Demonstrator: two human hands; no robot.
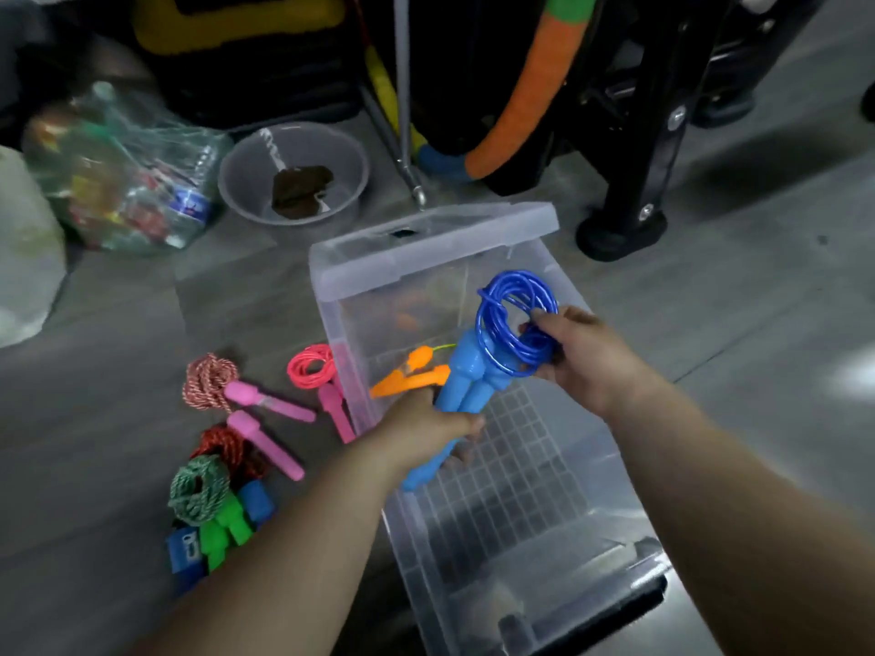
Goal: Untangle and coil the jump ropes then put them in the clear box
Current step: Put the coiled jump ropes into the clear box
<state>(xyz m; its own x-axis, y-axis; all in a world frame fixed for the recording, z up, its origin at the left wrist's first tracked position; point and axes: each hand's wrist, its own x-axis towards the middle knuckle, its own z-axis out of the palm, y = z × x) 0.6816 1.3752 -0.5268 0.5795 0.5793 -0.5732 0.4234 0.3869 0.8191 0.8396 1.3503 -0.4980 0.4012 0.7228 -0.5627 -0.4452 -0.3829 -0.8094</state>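
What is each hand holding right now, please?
Left hand: closed around the two light blue plastic jump rope handles.
Right hand: closed around that rope's coiled dark blue cord.

Blue handles (pixel 461 371) partly within left hand (pixel 426 430)

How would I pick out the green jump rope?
Look at the floor left of the clear box, where coiled ropes lie. The green jump rope is at the end nearest the person; only it has a green-and-white twisted cord and bright green handles.

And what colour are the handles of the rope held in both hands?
Light blue handles, seen in the head view.
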